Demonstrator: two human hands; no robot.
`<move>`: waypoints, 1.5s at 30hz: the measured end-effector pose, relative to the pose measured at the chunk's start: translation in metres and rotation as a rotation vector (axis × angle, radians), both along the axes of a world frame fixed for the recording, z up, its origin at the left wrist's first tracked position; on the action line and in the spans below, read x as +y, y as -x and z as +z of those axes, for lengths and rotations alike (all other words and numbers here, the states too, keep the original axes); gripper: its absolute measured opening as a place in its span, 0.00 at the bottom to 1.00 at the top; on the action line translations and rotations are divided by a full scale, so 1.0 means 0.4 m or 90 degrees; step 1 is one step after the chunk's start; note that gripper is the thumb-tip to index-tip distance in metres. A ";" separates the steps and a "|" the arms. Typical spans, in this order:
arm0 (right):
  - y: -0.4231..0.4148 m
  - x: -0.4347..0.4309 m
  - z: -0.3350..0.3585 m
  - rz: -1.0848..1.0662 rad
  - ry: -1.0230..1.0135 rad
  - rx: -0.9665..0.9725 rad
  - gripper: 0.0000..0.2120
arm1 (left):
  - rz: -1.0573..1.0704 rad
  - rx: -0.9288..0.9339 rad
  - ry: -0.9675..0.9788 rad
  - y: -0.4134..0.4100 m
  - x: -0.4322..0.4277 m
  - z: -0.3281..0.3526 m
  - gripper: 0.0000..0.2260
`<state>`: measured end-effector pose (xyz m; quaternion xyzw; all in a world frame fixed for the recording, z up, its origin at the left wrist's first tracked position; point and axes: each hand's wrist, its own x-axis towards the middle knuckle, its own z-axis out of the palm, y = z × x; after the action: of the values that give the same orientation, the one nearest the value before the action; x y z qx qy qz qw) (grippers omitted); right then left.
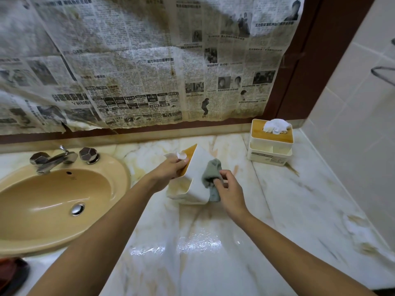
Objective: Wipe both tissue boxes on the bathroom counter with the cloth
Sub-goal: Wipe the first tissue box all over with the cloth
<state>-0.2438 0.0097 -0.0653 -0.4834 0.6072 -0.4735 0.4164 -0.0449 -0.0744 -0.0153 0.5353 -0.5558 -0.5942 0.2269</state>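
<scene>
A white tissue box with a wooden lid is tipped onto its side at the middle of the marble counter. My left hand grips its lid end, where a tissue sticks out. My right hand holds a grey-green cloth pressed against the box's white side. A second tissue box of the same kind stands upright at the back right corner with a tissue bunched on top.
A beige sink with a chrome tap lies to the left. Newspaper covers the mirror behind. A tiled wall closes the right side. A dark red object sits at the lower left edge.
</scene>
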 end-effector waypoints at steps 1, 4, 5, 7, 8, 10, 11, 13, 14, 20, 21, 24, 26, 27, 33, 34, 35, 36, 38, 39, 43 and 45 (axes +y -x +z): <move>-0.003 0.002 0.003 0.005 0.028 0.052 0.08 | 0.007 0.008 -0.005 -0.002 -0.001 0.003 0.13; -0.001 0.028 0.014 0.105 0.154 0.184 0.11 | 0.017 0.023 -0.018 -0.001 -0.002 0.008 0.13; -0.005 0.036 0.018 0.158 0.188 0.221 0.13 | 0.016 0.020 -0.018 0.003 -0.001 0.007 0.14; -0.015 0.040 0.027 0.245 0.245 0.292 0.18 | -0.001 0.010 -0.014 0.015 -0.002 0.001 0.14; -0.018 0.034 0.033 0.264 0.270 0.313 0.21 | -0.012 0.005 -0.013 0.023 -0.001 0.000 0.14; -0.018 0.005 0.040 0.247 0.291 0.306 0.23 | -0.028 -0.008 -0.013 0.030 -0.001 -0.001 0.14; -0.014 -0.015 0.042 0.214 0.280 0.285 0.23 | -0.030 -0.013 -0.015 0.027 -0.003 -0.004 0.14; -0.002 -0.060 0.057 0.110 0.217 0.237 0.22 | -0.028 -0.026 -0.027 0.019 -0.006 -0.006 0.11; 0.005 -0.084 0.064 0.058 0.176 0.223 0.20 | -0.023 -0.022 -0.034 0.015 -0.007 -0.008 0.11; -0.004 -0.035 0.053 0.135 0.216 0.276 0.18 | -0.001 -0.025 -0.048 0.021 -0.009 0.003 0.10; -0.010 0.001 0.041 0.178 0.237 0.292 0.20 | -0.007 -0.027 -0.047 0.018 -0.010 0.001 0.09; -0.014 0.051 0.006 0.211 0.246 0.307 0.22 | -0.027 -0.048 -0.039 0.009 -0.007 0.007 0.08; -0.008 0.022 -0.004 0.135 0.210 0.261 0.22 | -0.041 -0.043 -0.030 0.009 -0.006 0.014 0.07; -0.002 -0.002 -0.004 0.081 0.180 0.236 0.21 | -0.052 -0.033 -0.028 0.010 -0.007 0.018 0.06; 0.032 -0.096 0.022 -0.039 -0.037 0.068 0.13 | -0.094 -0.076 -0.002 0.014 -0.018 0.046 0.09; 0.038 -0.097 0.020 -0.039 -0.054 0.060 0.12 | -0.106 -0.096 0.002 0.012 -0.021 0.048 0.09; 0.044 -0.096 0.014 -0.037 -0.069 0.056 0.11 | -0.118 -0.121 0.009 0.009 -0.023 0.051 0.10; 0.050 -0.094 0.009 -0.034 -0.083 0.051 0.10 | -0.136 -0.155 0.019 0.005 -0.028 0.052 0.12; 0.063 -0.089 -0.007 -0.030 -0.111 0.041 0.06 | -0.191 -0.223 0.036 -0.001 -0.034 0.065 0.15; 0.069 -0.085 -0.014 -0.031 -0.119 0.040 0.05 | -0.218 -0.253 0.038 -0.003 -0.037 0.073 0.14; 0.083 -0.066 -0.035 -0.014 -0.129 0.020 0.07 | -0.244 -0.443 0.106 -0.007 -0.047 0.083 0.18; 0.077 -0.059 -0.038 0.014 -0.135 0.001 0.08 | -0.287 -0.505 0.152 -0.008 -0.046 0.073 0.19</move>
<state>-0.2748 -0.0140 -0.0806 -0.4437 0.6487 -0.4017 0.4699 -0.0416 -0.0928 0.0137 0.5573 -0.7662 -0.3104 -0.0777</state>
